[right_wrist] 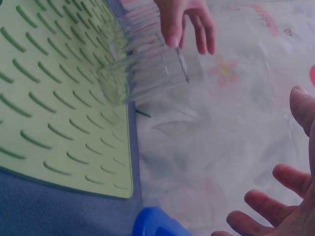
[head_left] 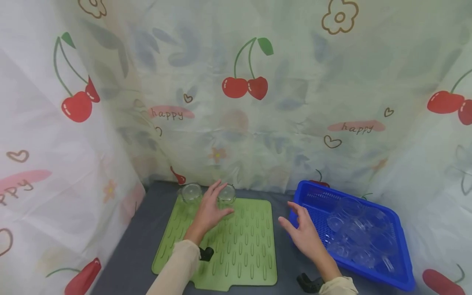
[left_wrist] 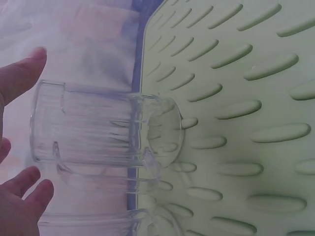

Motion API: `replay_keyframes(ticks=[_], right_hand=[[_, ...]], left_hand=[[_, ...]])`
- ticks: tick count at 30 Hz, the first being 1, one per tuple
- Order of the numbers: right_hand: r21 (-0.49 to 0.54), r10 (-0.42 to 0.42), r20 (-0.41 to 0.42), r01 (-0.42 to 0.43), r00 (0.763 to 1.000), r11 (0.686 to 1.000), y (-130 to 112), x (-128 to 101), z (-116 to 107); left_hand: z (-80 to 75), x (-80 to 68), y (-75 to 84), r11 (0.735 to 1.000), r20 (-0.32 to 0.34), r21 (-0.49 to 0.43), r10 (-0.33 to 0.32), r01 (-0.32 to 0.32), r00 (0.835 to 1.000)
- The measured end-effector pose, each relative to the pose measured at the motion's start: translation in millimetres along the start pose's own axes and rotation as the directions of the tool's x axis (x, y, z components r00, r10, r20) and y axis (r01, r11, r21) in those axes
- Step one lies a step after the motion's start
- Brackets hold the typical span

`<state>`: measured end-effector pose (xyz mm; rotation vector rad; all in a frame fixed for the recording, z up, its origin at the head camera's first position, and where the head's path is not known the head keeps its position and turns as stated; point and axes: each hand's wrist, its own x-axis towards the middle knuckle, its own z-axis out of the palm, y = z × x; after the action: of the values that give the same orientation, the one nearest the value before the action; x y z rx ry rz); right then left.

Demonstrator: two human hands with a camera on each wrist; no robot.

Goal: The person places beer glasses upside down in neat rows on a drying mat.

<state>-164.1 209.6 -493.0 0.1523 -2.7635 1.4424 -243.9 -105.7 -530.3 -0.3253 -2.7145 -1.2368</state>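
Two clear glass mugs stand side by side on the far left part of a green ridged mat (head_left: 254,241): one at the left (head_left: 191,192), another just to its right (head_left: 227,194). My left hand (head_left: 210,209) hovers by the right-hand mug, fingers and thumb spread apart. In the left wrist view that handled mug (left_wrist: 93,125) shows bare glass between the fingertips and the mat. My right hand (head_left: 304,235) is held at the left edge of a blue basket (head_left: 405,262), its fingers loosely spread and nothing in them.
Several clear glass mugs (head_left: 359,233) lie jumbled in the basket, to the right of the mat. A dark grey cloth (head_left: 129,250) covers the table. Printed curtains (head_left: 236,143) close in the back and both sides. Black straps' ends (head_left: 206,254) show at the wrists.
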Motion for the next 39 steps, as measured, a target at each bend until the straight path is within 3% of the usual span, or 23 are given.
replay_keyframes(ticks=[8,17,27,33,39], right_hand=[[-0.072,-0.013,-0.05,0.009,0.999,0.997,5,-2,-12],[-0.106,-0.014,-0.048,0.009,0.999,0.994,11,-1,-29],[-0.108,0.011,-0.067,-0.018,0.998,0.994,16,-3,-37],[-0.108,0.032,-0.08,-0.04,0.996,0.993,20,-4,-44],[-0.119,0.051,-0.081,-0.061,0.995,0.991,24,-4,-51]], left_hand=[[-7.7,-17.3,-2.3,0.999,-0.008,-0.024,0.022,-0.023,1.0],[-10.0,-35.6,-10.4,0.999,-0.033,-0.032,0.011,-0.013,0.999],[-12.2,-55.3,-20.7,1.0,-0.049,-0.023,-0.021,0.02,0.999],[-14.8,-67.4,-24.0,0.998,-0.022,0.004,-0.055,0.055,0.998],[-17.4,-75.1,-36.9,0.996,0.004,0.016,-0.088,0.088,0.996]])
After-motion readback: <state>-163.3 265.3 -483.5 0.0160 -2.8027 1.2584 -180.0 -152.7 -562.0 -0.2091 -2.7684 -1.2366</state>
